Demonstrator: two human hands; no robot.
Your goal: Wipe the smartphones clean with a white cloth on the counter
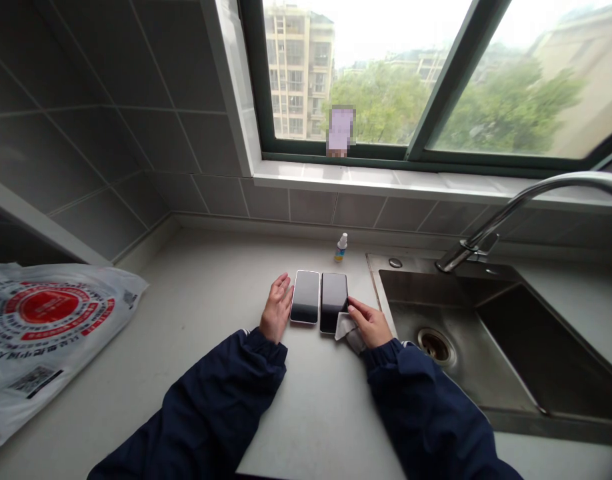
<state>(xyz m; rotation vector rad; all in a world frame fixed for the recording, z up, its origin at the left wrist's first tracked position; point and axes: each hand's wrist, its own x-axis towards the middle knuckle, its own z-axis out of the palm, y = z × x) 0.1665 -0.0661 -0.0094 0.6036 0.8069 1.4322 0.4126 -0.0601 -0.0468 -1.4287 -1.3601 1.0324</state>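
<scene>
Two phones sit face up in the middle of the frame, side by side and almost touching, with dark screens. The left phone (305, 297) has a light rim, and the right phone (334, 301) has a darker edge. My right hand (370, 323) is pinched shut on a small white cloth (347, 331), bunched up between the fingers and thumb, and the fingertips (353, 307) sit right at the lower right corner of the right phone. My left hand (276, 309) is wide open, flat on the counter with nothing in it, fingers spread, right beside the left phone's left edge. Can't tell if they're actually touching it.

Just above the phones is a small spray bottle (341, 248), standing upright on the counter (201, 293). Navy sleeves (221, 400) run in from the bottom of the frame. To the right is a steel sink (381, 280) with a drain (435, 345) and a curved faucet (536, 200). A white plastic bag (51, 333) with a red print lies at the left. Gray wall tiles (136, 120) fill the upper left, and a window (386, 80) runs along the top.
</scene>
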